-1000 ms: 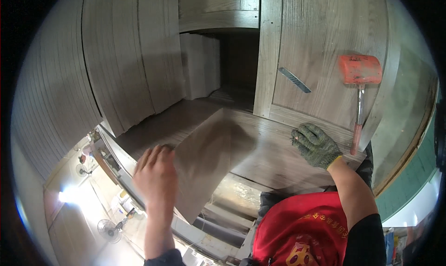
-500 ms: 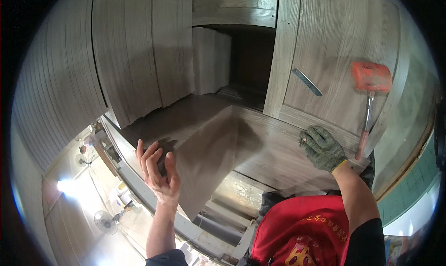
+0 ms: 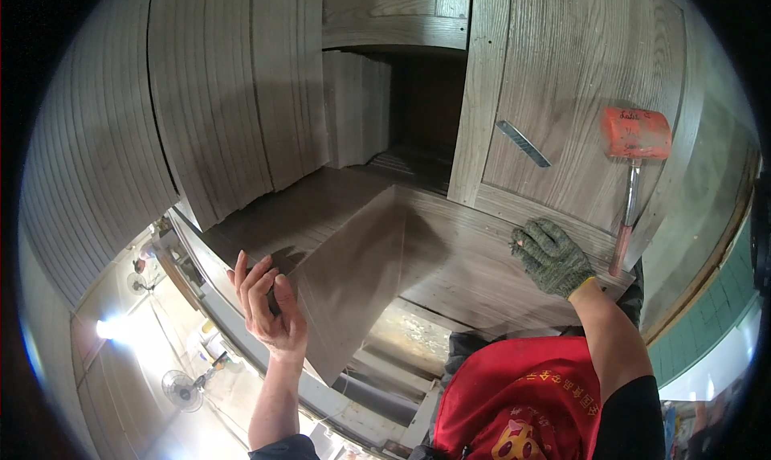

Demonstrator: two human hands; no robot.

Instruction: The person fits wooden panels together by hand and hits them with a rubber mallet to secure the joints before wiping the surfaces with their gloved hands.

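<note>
My bare left hand (image 3: 271, 309) is beside the edge of a brown wood-grain panel (image 3: 345, 287), fingers loosely bent and apart, thumb separate. A dark patch lies between thumb and fingers; whether it is shadow or a thing I cannot tell. My right hand (image 3: 552, 259), in a grey-green knitted glove, lies with its fingers extended on a second wood-grain panel (image 3: 482, 263), which meets the first at a corner. Beyond it, on a framed door panel (image 3: 590, 74), rest an orange-headed mallet (image 3: 636, 134) with a metal shaft and reddish grip, and a narrow snap-off blade (image 3: 523, 144).
Grooved wood boards (image 3: 205, 90) stand in rows at the left, beside a dark opening (image 3: 427, 98). Pale slats (image 3: 397, 365) show below the panels. A red apron (image 3: 522, 388) covers my front. Fans (image 3: 181, 390) and a bright lamp (image 3: 110, 329) are off to the left.
The whole view has shifted slightly. My left hand sits a little lower on the panel's edge, its fingers slightly more bent. My right hand keeps its place on the other panel.
</note>
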